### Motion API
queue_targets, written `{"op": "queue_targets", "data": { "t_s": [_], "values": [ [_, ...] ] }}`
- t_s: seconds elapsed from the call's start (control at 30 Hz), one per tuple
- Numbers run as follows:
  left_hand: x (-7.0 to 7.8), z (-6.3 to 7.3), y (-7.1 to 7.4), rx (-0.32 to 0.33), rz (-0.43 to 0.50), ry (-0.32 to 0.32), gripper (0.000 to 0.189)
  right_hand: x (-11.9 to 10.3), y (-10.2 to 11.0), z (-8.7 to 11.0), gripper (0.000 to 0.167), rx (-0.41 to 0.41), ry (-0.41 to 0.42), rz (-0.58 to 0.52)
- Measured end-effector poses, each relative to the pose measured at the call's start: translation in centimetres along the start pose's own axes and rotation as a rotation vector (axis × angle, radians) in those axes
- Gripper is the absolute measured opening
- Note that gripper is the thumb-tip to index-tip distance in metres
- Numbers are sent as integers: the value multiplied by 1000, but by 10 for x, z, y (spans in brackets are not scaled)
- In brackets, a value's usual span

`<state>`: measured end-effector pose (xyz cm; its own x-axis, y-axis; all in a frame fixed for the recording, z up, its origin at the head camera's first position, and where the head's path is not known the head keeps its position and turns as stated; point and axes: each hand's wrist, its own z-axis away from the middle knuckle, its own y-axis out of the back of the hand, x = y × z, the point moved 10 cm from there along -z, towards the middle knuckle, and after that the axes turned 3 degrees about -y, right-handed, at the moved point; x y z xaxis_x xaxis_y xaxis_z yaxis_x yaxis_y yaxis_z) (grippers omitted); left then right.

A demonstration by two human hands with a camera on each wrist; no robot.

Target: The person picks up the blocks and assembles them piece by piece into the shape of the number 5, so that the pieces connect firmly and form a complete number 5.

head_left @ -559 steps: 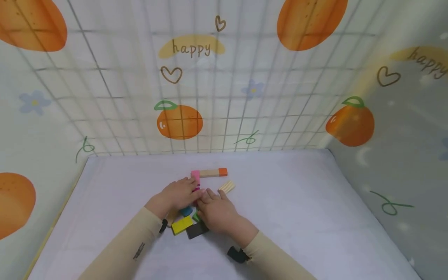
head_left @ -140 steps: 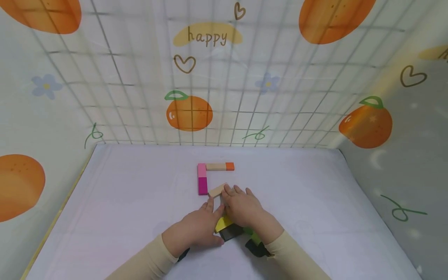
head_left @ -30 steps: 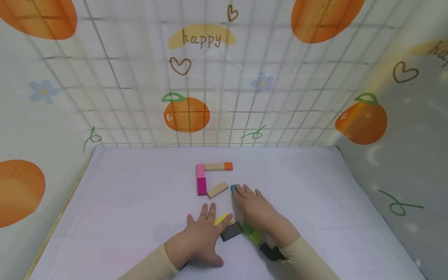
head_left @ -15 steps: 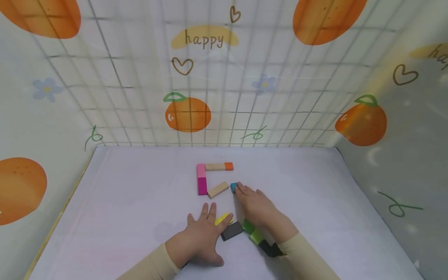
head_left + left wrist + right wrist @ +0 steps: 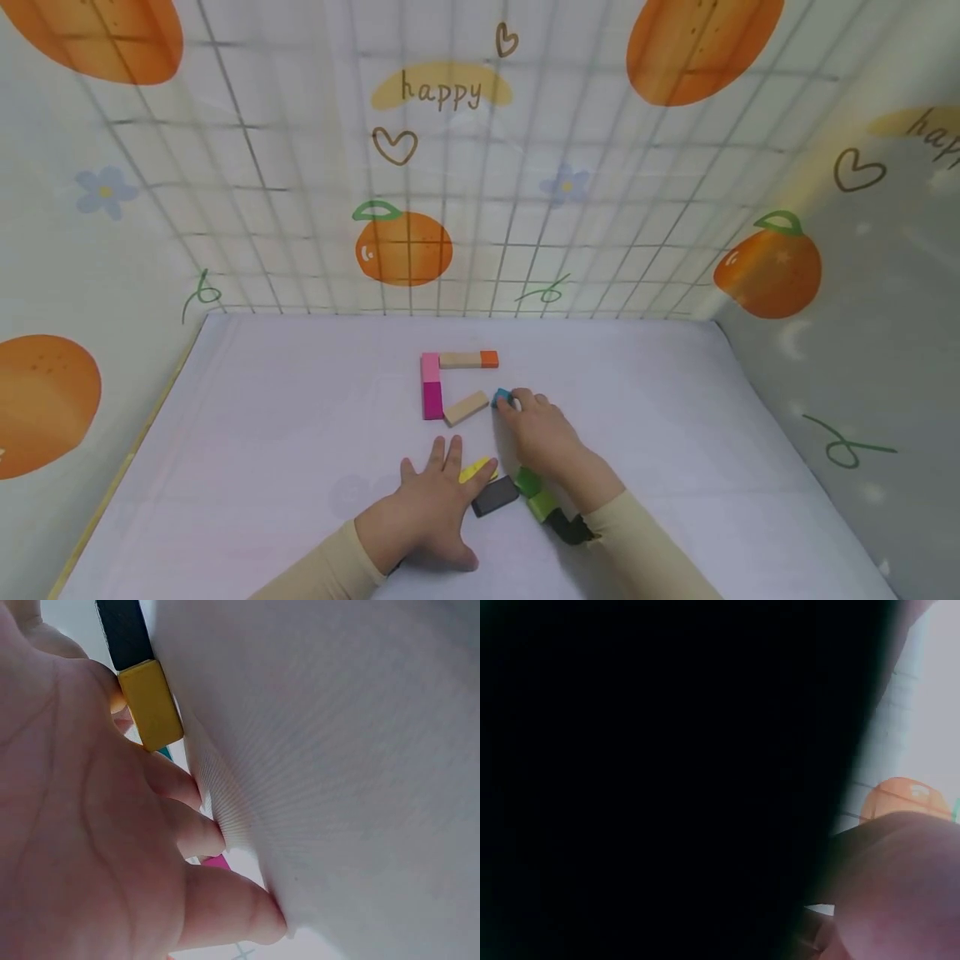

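Observation:
My right hand [image 5: 547, 437] pinches a small blue block [image 5: 502, 397] between thumb and fingers, just right of a slanted plain wooden block [image 5: 466, 407]. Fingers spread wide, my left hand [image 5: 431, 508] rests on the table, one finger over the end of a yellow block [image 5: 476, 470]. The left wrist view shows the yellow block [image 5: 152, 705] beside that hand's fingers, end to end with a black block [image 5: 126, 634]. Something dark fills most of the right wrist view, leaving only a blurred part of the right hand [image 5: 900, 892] at its lower right.
A pink block [image 5: 431, 367] and a magenta block [image 5: 432, 401] form a column. From its top runs a wooden block [image 5: 460, 360] ending in an orange block [image 5: 489, 359]. Green blocks [image 5: 537, 495] lie under the right wrist, near the black block [image 5: 495, 497]. Patterned cloth walls surround the white table.
Over the earlier frames the magenta block came into line below the pink one and the wooden block came to its foot. In the last second my right fingers have curled round the blue block.

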<state>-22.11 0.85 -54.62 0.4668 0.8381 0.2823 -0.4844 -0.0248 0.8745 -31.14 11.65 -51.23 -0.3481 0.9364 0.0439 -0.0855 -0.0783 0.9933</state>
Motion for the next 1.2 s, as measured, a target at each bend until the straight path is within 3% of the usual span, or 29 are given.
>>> {"op": "queue_targets", "data": {
  "t_s": [0.27,0.53,1.2],
  "values": [
    [-2,-2,-2,-7,-2,2,114,5,7,7,65,83,52,-41],
    [-3,-2,-3,-13,4,15,114,7,-7,5,81,-50,59,-90],
    [0,1,0,-23,24,20,114,2,-3,4,54,-13,36,-67]
  ]
}}
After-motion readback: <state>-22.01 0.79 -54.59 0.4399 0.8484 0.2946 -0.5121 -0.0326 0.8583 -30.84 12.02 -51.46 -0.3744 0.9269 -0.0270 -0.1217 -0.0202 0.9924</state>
